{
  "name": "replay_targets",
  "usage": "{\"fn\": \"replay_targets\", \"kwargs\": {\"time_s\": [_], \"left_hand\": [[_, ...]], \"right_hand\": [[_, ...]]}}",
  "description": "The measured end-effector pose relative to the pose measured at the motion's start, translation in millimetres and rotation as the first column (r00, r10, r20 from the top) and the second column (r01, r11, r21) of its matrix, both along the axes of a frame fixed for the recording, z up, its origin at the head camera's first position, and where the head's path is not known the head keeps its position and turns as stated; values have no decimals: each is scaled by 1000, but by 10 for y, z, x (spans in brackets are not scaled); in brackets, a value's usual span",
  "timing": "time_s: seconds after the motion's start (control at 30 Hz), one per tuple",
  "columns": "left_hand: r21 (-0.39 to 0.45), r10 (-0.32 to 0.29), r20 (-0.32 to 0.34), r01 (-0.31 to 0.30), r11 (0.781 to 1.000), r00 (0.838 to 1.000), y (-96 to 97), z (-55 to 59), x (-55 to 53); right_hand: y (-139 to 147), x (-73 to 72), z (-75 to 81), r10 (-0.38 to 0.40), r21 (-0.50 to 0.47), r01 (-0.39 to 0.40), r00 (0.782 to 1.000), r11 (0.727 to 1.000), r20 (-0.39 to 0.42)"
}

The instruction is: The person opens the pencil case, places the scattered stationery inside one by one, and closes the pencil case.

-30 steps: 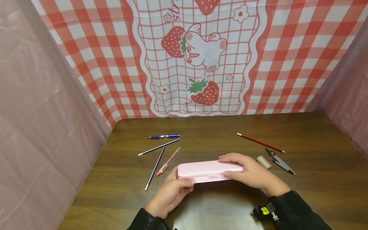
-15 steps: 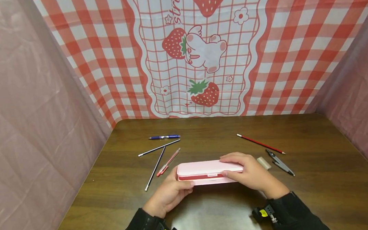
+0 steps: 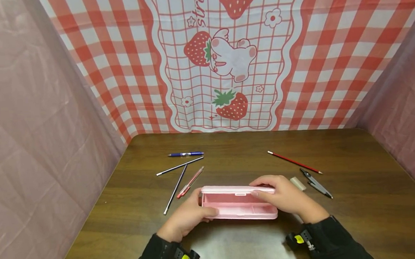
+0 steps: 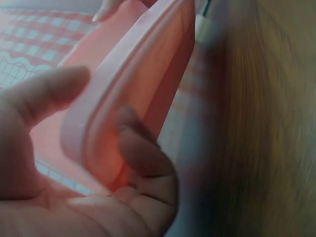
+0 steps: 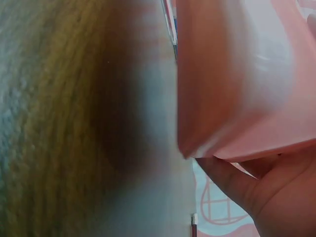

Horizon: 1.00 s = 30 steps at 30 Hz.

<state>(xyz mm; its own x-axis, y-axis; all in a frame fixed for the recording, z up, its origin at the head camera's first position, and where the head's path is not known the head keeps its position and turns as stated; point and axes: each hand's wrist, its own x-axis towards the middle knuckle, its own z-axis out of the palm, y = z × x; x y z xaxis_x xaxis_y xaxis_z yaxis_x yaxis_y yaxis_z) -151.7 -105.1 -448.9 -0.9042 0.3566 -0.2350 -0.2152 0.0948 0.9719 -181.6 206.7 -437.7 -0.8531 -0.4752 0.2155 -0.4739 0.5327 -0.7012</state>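
A pink pencil case [image 3: 232, 212] is held between both hands above the table's near middle, its lid [image 3: 224, 189] swung partly up and its inside facing me. No items show in the part of the inside I can see. My left hand [image 3: 188, 217] grips the left end, thumb over the front rim and fingers beneath, as the left wrist view also shows. At the right end my right hand [image 3: 283, 195] holds the lid, thumb at its front edge near the clasp and fingers over the back. The right wrist view shows the case's pink side [image 5: 207, 74], blurred.
On the left lie a blue pen [image 3: 185, 154], two dark striped pencils [image 3: 179, 166] and a red pen [image 3: 190, 182]. On the right are a red pencil [image 3: 294, 162], an eraser [image 3: 297, 183] and a compass [image 3: 316, 183]. A checked cloth [image 3: 135, 71] hangs behind the table [image 3: 128, 225].
The pencil case has gone from closed to opened, its lid parting from the base. The left hand has tipped the base down and toward me, while the right hand stays on the lid.
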Motion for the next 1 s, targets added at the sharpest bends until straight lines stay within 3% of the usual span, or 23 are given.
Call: {"fn": "replay_targets", "kwargs": {"time_s": [0.1, 0.2, 0.37, 0.57, 0.77, 1.0], "left_hand": [[-142, -34, -69, 24, 990, 997, -32, 0, 5], [-226, -71, -106, 46, 973, 992, -54, -4, 8], [-264, -137, -129, 99, 960, 982, -53, -8, 18], [-345, -186, -164, 120, 931, 969, -48, 15, 39], [-486, -219, -195, 100, 868, 956, -56, 60, 65], [-622, -266, -228, 70, 780, 937, -5, 63, 71]], "right_hand": [[13, -1, 13, -16, 12, 16, 999, 1000, 50], [14, -4, 29, -49, 18, 47, 995, 999, 89], [31, -13, 48, -135, 41, 132, 985, 990, 106], [106, -40, 65, -175, -5, 176, 982, 984, 67], [163, -55, 103, -259, -20, 260, 965, 965, 28], [172, -81, 81, -426, 22, 425, 905, 905, 22]]}}
